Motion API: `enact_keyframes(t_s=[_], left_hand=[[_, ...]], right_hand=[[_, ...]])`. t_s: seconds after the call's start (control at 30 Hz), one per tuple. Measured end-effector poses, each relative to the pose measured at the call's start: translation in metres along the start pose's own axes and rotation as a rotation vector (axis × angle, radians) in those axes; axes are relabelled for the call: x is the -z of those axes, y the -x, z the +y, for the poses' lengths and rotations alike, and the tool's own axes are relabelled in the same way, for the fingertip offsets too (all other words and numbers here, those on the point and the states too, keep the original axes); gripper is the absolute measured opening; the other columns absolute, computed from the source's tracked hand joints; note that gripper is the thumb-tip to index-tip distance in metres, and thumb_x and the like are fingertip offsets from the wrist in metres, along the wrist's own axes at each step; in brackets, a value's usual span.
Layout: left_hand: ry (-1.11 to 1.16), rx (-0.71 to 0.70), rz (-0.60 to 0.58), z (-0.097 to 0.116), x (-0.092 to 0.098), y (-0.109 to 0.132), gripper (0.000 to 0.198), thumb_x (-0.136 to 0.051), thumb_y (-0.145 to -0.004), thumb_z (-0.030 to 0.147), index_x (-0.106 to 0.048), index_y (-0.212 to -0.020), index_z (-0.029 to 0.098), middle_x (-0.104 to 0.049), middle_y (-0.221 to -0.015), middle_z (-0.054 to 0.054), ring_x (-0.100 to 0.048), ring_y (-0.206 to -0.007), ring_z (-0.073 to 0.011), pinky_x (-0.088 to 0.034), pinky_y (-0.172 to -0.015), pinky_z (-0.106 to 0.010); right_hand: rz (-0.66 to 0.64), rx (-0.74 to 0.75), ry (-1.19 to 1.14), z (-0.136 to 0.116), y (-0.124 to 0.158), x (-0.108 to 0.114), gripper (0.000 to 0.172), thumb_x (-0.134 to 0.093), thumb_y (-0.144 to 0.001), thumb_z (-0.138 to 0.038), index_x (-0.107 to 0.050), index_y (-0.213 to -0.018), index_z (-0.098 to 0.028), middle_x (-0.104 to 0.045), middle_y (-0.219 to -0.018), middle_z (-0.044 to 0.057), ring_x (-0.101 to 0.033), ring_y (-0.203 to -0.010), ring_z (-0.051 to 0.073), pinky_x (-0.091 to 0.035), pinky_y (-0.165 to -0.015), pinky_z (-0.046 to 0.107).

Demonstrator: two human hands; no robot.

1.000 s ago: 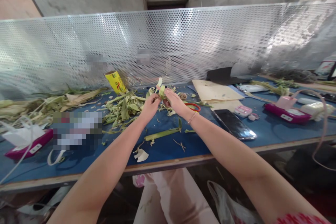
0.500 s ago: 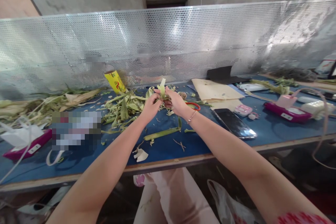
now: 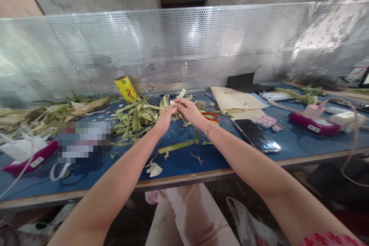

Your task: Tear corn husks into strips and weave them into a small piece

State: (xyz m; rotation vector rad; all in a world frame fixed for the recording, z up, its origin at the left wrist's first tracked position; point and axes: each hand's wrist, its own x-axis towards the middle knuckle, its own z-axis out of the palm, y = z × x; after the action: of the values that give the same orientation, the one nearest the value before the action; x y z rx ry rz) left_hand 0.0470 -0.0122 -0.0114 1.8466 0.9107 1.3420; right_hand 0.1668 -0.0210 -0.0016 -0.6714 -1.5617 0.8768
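My left hand (image 3: 165,118) and my right hand (image 3: 188,111) meet above the middle of the blue table, both with closed fingers. A small whitish end shows at the fingertips. Behind the right hand, a pale husk strip (image 3: 182,93) sticks up. The fingers hide most of what they grip; it looks like a piece of pale husk. Left of the hands lies a heap of green husk scraps (image 3: 137,119). A red loop (image 3: 211,115), perhaps a scissors handle, rests by my right wrist. Nearer me is a flat green stalk piece (image 3: 177,147).
A perforated metal screen (image 3: 184,46) runs along the table's back. To the right lie a phone (image 3: 256,135), brown paper (image 3: 238,100) and a purple power strip (image 3: 315,123). On the left are a yellow packet (image 3: 126,88), long dry leaves (image 3: 57,113) and another purple strip (image 3: 31,161).
The upright pale leaf between my hands is lower and leans right. My right hand has shifted slightly left, its fingers now over the left fingertips. A whitish end has come into view.
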Motion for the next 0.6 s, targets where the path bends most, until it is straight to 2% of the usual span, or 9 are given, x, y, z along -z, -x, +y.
enact_keyframes(t_s=[0.1,0.2,0.33,0.4,0.5,0.6], left_hand=[[0.063,0.068,0.058,-0.006,-0.002,-0.002,0.031,-0.040,-0.079,0.041,-0.056,-0.071,0.016,-0.056,-0.068,-0.004,-0.054,-0.074,-0.0170,-0.044,-0.067,-0.029],[0.058,0.083,0.107,-0.004,-0.003,-0.002,0.031,-0.041,-0.079,0.044,-0.053,-0.071,0.017,-0.054,-0.068,-0.003,-0.053,-0.071,-0.0156,-0.042,-0.065,-0.028],[-0.094,0.047,0.174,0.007,-0.002,0.003,0.032,-0.040,-0.080,0.047,-0.046,-0.067,0.018,-0.046,-0.066,-0.001,-0.044,-0.063,-0.0127,-0.036,-0.059,-0.026],[-0.187,0.003,0.196,0.013,0.000,0.005,0.033,-0.040,-0.081,0.047,-0.043,-0.065,0.019,-0.043,-0.065,-0.001,-0.041,-0.062,-0.0125,-0.033,-0.059,-0.026],[-0.262,-0.046,0.162,0.018,0.002,0.007,0.032,-0.039,-0.082,0.045,-0.040,-0.063,0.019,-0.041,-0.063,0.000,-0.039,-0.061,-0.0126,-0.031,-0.060,-0.027],[-0.281,-0.040,0.115,0.019,0.002,0.006,0.030,-0.041,-0.083,0.041,-0.040,-0.061,0.019,-0.040,-0.060,0.001,-0.037,-0.059,-0.0127,-0.031,-0.059,-0.027]], right_hand=[[0.040,0.022,0.028,0.000,0.000,-0.001,0.009,-0.054,-0.072,-0.024,-0.058,-0.080,-0.021,-0.050,-0.071,-0.002,-0.043,-0.060,0.009,-0.033,-0.050,0.020],[0.113,0.011,0.026,0.004,0.001,-0.004,0.014,-0.056,-0.070,-0.022,-0.054,-0.084,-0.021,-0.049,-0.074,-0.002,-0.043,-0.061,0.008,-0.033,-0.050,0.020],[0.222,-0.096,-0.082,0.010,0.001,-0.012,0.018,-0.058,-0.069,-0.028,-0.048,-0.082,-0.021,-0.047,-0.070,-0.004,-0.039,-0.054,0.006,-0.030,-0.045,0.019],[0.215,-0.173,-0.144,0.010,0.001,-0.014,0.020,-0.058,-0.070,-0.034,-0.046,-0.079,-0.020,-0.045,-0.066,-0.005,-0.035,-0.048,0.005,-0.027,-0.041,0.019],[0.146,-0.270,-0.206,0.005,0.000,-0.013,0.025,-0.057,-0.071,-0.042,-0.048,-0.078,-0.020,-0.042,-0.060,-0.006,-0.028,-0.041,0.003,-0.022,-0.037,0.020],[0.099,-0.215,-0.223,0.001,0.000,-0.007,0.027,-0.055,-0.074,-0.043,-0.052,-0.091,-0.022,-0.036,-0.056,-0.007,-0.025,-0.040,0.004,-0.021,-0.037,0.019]])
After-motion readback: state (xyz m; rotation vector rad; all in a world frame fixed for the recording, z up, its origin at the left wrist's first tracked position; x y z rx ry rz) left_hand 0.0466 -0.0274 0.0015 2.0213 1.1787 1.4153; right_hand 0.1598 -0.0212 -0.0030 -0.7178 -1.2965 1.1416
